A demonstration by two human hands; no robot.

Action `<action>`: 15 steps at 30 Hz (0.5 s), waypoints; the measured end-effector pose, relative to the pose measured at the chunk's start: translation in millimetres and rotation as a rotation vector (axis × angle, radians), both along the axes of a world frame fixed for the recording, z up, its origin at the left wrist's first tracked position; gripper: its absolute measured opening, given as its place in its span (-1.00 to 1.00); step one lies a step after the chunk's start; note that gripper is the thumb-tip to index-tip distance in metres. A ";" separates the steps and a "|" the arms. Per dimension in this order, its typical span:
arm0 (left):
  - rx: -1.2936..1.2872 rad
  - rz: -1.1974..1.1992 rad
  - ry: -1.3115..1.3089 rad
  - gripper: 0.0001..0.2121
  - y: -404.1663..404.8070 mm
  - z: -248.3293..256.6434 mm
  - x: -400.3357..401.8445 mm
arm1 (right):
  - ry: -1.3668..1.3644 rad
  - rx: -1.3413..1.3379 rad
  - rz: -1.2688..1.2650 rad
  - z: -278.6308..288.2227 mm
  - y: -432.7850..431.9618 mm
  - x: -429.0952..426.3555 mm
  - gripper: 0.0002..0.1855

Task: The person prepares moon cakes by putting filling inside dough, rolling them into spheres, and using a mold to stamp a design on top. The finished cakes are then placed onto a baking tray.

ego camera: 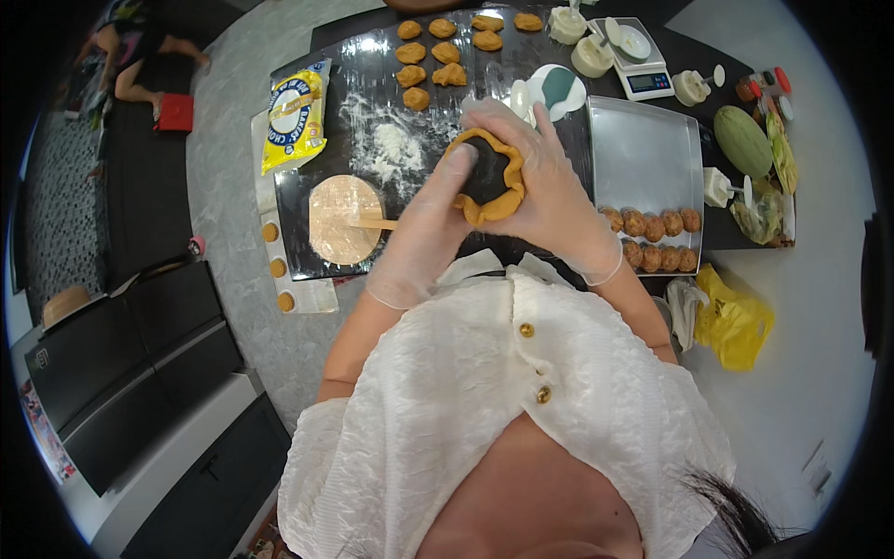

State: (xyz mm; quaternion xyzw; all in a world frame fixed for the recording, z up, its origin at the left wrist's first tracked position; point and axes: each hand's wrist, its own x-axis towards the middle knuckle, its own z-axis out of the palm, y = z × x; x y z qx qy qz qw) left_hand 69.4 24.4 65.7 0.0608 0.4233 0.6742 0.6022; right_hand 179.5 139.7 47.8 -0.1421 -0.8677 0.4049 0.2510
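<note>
My left hand [436,216] and my right hand [545,175], both in clear plastic gloves, hold a dark ball of filling [487,171] partly wrapped in orange-brown dough [499,209]. The dough forms a wavy rim around the dark top. My left thumb rests on the dark surface, while my right fingers curve around the far side. Beyond my hands, several dough lumps [445,52] lie in rows on the black table. White flour [397,143] is scattered before my left hand. A round wooden board [342,241] with a thin wooden stick [374,223] lies left of my left wrist.
At right, a metal tray [646,147] holds several brown balls [653,227]. Beyond it stand a digital scale [646,73] and plunger moulds [592,57]. A yellow flour bag [295,119] lies at left; molded cakes [277,267] sit below it. A person [133,56] is at far left.
</note>
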 end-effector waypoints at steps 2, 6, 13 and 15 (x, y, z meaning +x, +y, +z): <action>0.086 -0.148 -0.022 -0.49 -4.5 -4.4 -13.9 | -0.036 -0.094 0.082 0.0 9.8 2.3 -0.08; 0.042 -0.307 0.056 -0.50 2.2 -10.4 -25.8 | -0.002 -0.159 0.189 3.7 13.1 -0.1 -0.10; -0.053 -0.153 0.060 -0.56 7.2 -4.9 -1.9 | 0.017 0.040 0.047 -4.1 6.1 2.6 0.01; -0.063 -0.133 -0.061 -0.58 5.5 -8.5 -0.6 | -0.040 0.028 0.080 -2.8 9.5 3.8 0.02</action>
